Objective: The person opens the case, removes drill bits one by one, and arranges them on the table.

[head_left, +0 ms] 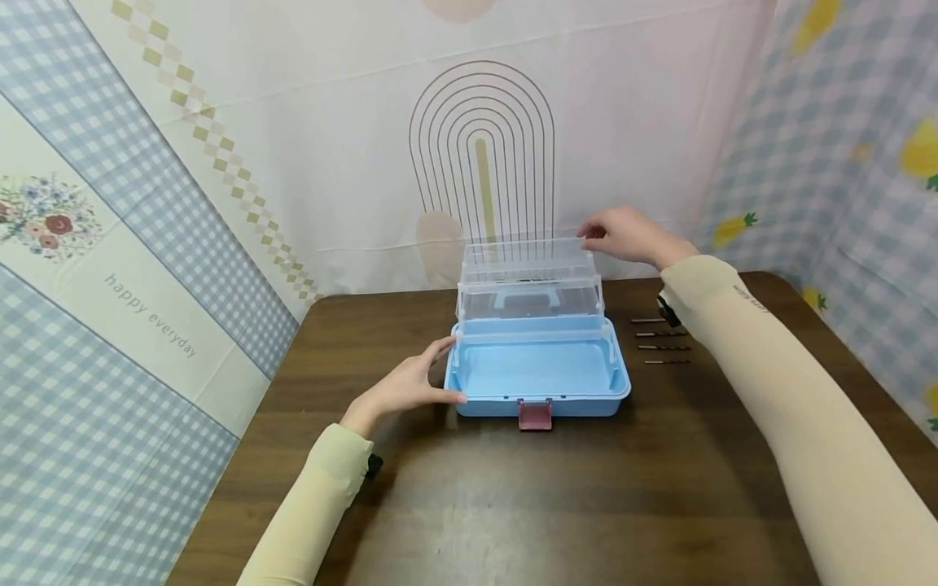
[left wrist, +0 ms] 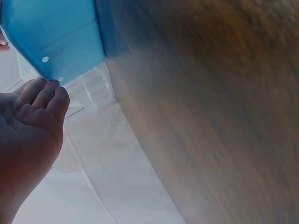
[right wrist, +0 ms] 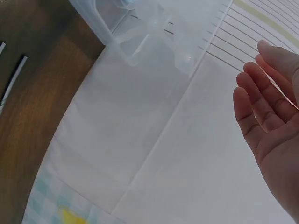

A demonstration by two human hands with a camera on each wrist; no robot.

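A light blue toolbox [head_left: 538,370] stands opened on the table, with a pink latch [head_left: 535,416] hanging at its front. Clear stepped trays [head_left: 531,297] are raised over its back half. My left hand [head_left: 405,382] touches the left end of the box, thumb at the front corner and fingers along the side; the left wrist view shows these fingers [left wrist: 56,100] against the blue wall. Beside the top right corner of the raised trays is my right hand [head_left: 623,233]. In the right wrist view, its loosely bent fingers hold nothing and a gap separates them from the clear plastic [right wrist: 154,28].
Several drill bits [head_left: 663,347] lie in a row on the brown table [head_left: 469,505], right of the box and below my right forearm. Close behind the table hangs a patterned cloth [head_left: 352,163]. Checked cloth [head_left: 828,179] covers the right side too.
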